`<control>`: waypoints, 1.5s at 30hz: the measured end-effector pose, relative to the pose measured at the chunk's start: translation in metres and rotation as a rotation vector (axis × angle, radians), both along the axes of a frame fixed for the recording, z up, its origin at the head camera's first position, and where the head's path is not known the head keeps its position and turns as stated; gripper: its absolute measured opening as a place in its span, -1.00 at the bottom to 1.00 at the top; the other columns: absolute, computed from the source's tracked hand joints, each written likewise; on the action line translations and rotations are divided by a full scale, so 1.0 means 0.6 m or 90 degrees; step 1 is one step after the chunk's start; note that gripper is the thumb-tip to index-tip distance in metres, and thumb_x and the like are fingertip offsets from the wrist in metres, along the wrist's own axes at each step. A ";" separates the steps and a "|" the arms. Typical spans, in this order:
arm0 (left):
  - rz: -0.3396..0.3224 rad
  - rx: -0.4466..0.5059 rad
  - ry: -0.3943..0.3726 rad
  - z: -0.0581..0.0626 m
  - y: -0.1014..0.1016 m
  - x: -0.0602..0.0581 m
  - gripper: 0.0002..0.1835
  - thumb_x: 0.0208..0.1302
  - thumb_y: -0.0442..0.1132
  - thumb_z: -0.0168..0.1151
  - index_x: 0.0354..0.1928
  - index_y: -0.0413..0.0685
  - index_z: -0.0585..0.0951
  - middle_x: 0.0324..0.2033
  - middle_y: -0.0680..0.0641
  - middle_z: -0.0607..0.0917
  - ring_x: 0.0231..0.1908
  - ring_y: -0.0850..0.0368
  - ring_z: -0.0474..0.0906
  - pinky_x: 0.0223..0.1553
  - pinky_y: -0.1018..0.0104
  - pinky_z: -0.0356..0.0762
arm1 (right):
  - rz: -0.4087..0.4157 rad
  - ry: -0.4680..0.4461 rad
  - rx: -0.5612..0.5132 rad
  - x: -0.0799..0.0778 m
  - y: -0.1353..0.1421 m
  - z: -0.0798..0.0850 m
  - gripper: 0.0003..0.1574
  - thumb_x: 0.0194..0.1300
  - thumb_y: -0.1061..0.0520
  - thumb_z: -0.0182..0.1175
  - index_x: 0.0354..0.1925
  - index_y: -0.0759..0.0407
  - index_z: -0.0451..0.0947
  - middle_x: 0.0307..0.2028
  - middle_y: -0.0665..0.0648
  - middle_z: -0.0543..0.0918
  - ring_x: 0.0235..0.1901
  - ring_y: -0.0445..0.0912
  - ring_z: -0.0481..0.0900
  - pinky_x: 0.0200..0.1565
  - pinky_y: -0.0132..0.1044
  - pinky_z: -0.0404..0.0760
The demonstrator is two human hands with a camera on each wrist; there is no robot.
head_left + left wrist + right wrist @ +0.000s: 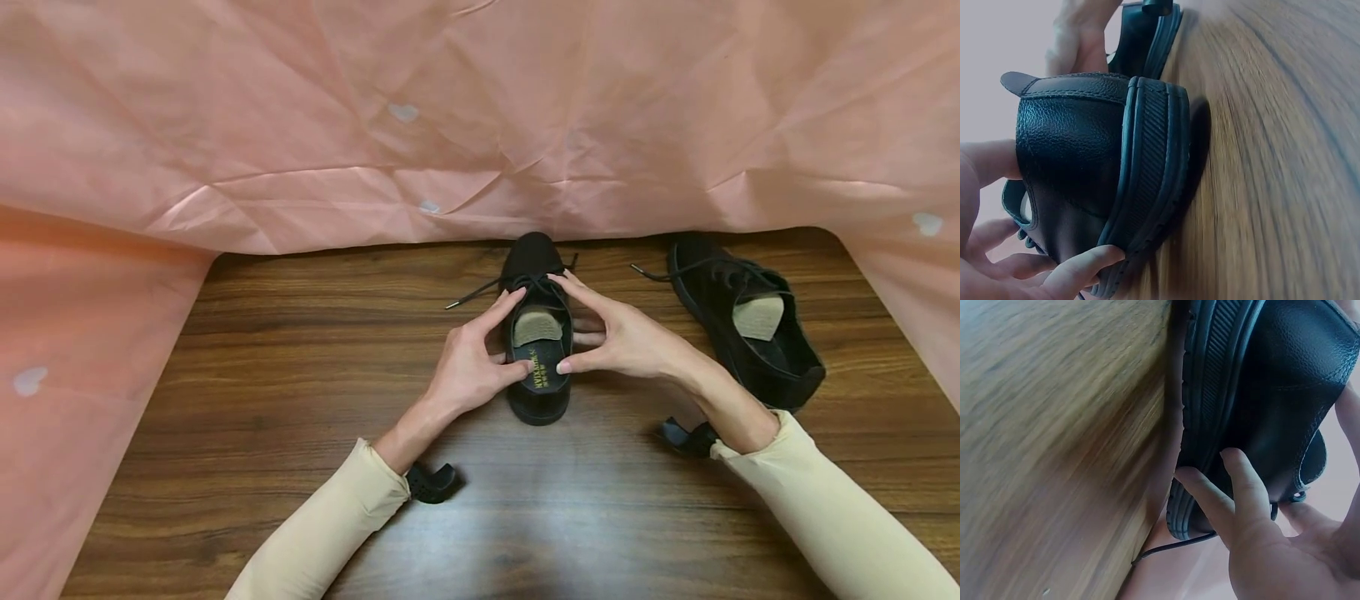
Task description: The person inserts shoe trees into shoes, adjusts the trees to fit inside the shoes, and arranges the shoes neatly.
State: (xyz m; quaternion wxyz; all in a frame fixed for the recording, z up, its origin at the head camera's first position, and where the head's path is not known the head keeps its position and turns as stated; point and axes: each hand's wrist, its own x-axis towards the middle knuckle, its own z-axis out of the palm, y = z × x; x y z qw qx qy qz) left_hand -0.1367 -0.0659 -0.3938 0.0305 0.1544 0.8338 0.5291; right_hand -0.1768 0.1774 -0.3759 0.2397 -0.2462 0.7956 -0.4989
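A black lace-up shoe (538, 407) sits upright in the middle of the wooden surface, toe pointing away, its laces tied at the front. My left hand (472, 358) grips its left side, thumb inside over the insole (546, 375) with yellow lettering. From the other side my right hand (626, 337) holds it, thumb also inside, an index finger up by the laces. Both wrist views show fingers along the shoe's outer wall and sole (1154, 137), (1219, 356). A beige insert (537, 327) fills the front of the opening.
A second black shoe (780, 379) stands at the right, turned at an angle, with a similar beige insert (759, 317) and a loose lace. Pink cloth (337, 125) with pale hearts hangs along the back and sides of the wooden surface (300, 358).
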 end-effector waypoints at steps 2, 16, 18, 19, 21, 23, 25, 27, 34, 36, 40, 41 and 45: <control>-0.004 0.006 -0.006 0.000 0.007 0.000 -0.08 0.00 -0.37 0.50 0.44 0.31 0.39 0.44 -0.09 0.29 0.31 0.18 0.36 -0.13 0.29 0.66 | -0.001 0.000 0.006 0.002 0.006 0.001 0.37 0.07 0.16 0.53 0.59 -0.25 -0.12 0.58 0.07 -0.26 0.24 0.11 0.48 0.11 -0.24 0.55; -0.028 -0.019 0.022 0.000 0.045 -0.004 -0.07 -0.01 -0.33 0.49 0.46 0.29 0.36 0.44 -0.13 0.28 0.35 0.07 0.32 -0.07 0.27 0.64 | -0.013 -0.020 -0.019 0.010 0.045 0.006 0.37 0.10 0.20 0.50 0.59 -0.24 -0.14 0.57 0.07 -0.31 0.26 0.15 0.44 0.08 -0.35 0.54; -0.028 -0.025 0.030 0.000 0.049 -0.005 -0.07 -0.01 -0.33 0.49 0.46 0.28 0.36 0.43 -0.14 0.30 0.36 0.05 0.31 -0.02 0.23 0.62 | -0.016 -0.022 -0.015 0.011 0.048 0.008 0.37 0.11 0.18 0.50 0.59 -0.24 -0.15 0.57 0.08 -0.31 0.26 0.15 0.44 0.07 -0.36 0.55; -0.027 -0.030 0.037 0.000 0.051 -0.005 -0.07 -0.02 -0.33 0.49 0.46 0.27 0.36 0.43 -0.14 0.30 0.36 0.04 0.31 0.02 0.21 0.60 | -0.017 -0.021 -0.012 0.011 0.050 0.009 0.37 0.11 0.17 0.50 0.59 -0.24 -0.16 0.57 0.08 -0.31 0.26 0.16 0.44 0.07 -0.36 0.55; -0.025 -0.045 0.048 0.000 0.055 -0.006 -0.06 -0.03 -0.31 0.49 0.46 0.27 0.36 0.42 -0.14 0.32 0.36 0.03 0.32 0.05 0.19 0.57 | -0.019 -0.024 -0.012 0.012 0.054 0.010 0.37 0.11 0.17 0.50 0.59 -0.23 -0.17 0.57 0.08 -0.30 0.27 0.17 0.43 0.07 -0.35 0.56; -0.024 -0.059 0.056 0.001 0.060 -0.007 -0.06 -0.04 -0.30 0.50 0.46 0.27 0.36 0.42 -0.14 0.32 0.26 0.02 0.45 0.03 0.22 0.54 | -0.023 -0.019 -0.006 0.013 0.058 0.012 0.36 0.12 0.17 0.49 0.60 -0.22 -0.17 0.57 0.09 -0.28 0.26 0.18 0.43 0.06 -0.35 0.56; -0.027 -0.064 0.057 0.000 0.065 -0.007 -0.06 -0.03 -0.28 0.49 0.46 0.30 0.35 0.42 -0.12 0.32 0.09 0.03 0.61 -0.06 0.28 0.53 | -0.027 -0.020 -0.007 0.015 0.063 0.012 0.36 0.12 0.20 0.49 0.60 -0.19 -0.17 0.57 0.11 -0.27 0.27 0.19 0.43 0.06 -0.34 0.57; -0.029 -0.070 0.057 0.000 0.070 -0.008 -0.06 -0.02 -0.26 0.49 0.47 0.32 0.34 0.43 -0.11 0.31 0.06 0.02 0.62 -0.10 0.35 0.48 | -0.036 -0.022 0.000 0.016 0.068 0.013 0.37 0.11 0.21 0.49 0.60 -0.18 -0.16 0.57 0.12 -0.24 0.26 0.18 0.43 0.05 -0.35 0.57; -0.033 -0.062 0.050 -0.003 0.083 -0.008 -0.06 -0.02 -0.27 0.49 0.46 0.31 0.34 0.43 -0.11 0.31 0.29 -0.05 0.42 0.00 0.28 0.53 | -0.056 -0.033 0.021 0.019 0.078 0.013 0.38 0.10 0.21 0.50 0.60 -0.21 -0.16 0.56 0.10 -0.17 0.26 0.14 0.45 0.06 -0.32 0.58; -0.034 -0.058 0.050 -0.003 0.085 -0.008 -0.06 -0.02 -0.28 0.49 0.47 0.29 0.34 0.43 -0.12 0.31 0.30 -0.04 0.40 0.03 0.21 0.54 | -0.057 -0.033 0.031 0.020 0.080 0.014 0.38 0.10 0.19 0.50 0.60 -0.23 -0.17 0.57 0.08 -0.17 0.27 0.14 0.45 0.06 -0.30 0.58; -0.039 -0.060 0.047 -0.003 0.091 -0.007 -0.06 -0.01 -0.27 0.49 0.47 0.28 0.34 0.43 -0.13 0.30 0.15 0.02 0.56 0.02 0.26 0.54 | -0.050 -0.024 0.045 0.023 0.085 0.016 0.40 0.10 0.14 0.51 0.59 -0.25 -0.19 0.57 0.06 -0.20 0.26 0.16 0.44 0.04 -0.33 0.58; -0.040 -0.063 0.047 -0.003 0.092 -0.006 -0.06 -0.01 -0.27 0.49 0.47 0.29 0.34 0.43 -0.14 0.30 0.08 0.04 0.61 -0.01 0.31 0.53 | -0.047 -0.022 0.042 0.024 0.087 0.016 0.40 0.10 0.14 0.51 0.60 -0.24 -0.20 0.57 0.08 -0.21 0.26 0.18 0.44 0.04 -0.34 0.58; -0.044 -0.068 0.046 -0.004 0.099 -0.006 -0.06 0.00 -0.27 0.48 0.47 0.30 0.33 0.44 -0.13 0.29 -0.08 0.09 0.67 -0.15 0.46 0.45 | -0.041 -0.010 0.028 0.029 0.094 0.019 0.40 0.09 0.17 0.51 0.60 -0.18 -0.20 0.57 0.14 -0.28 0.26 0.23 0.42 0.02 -0.41 0.57</control>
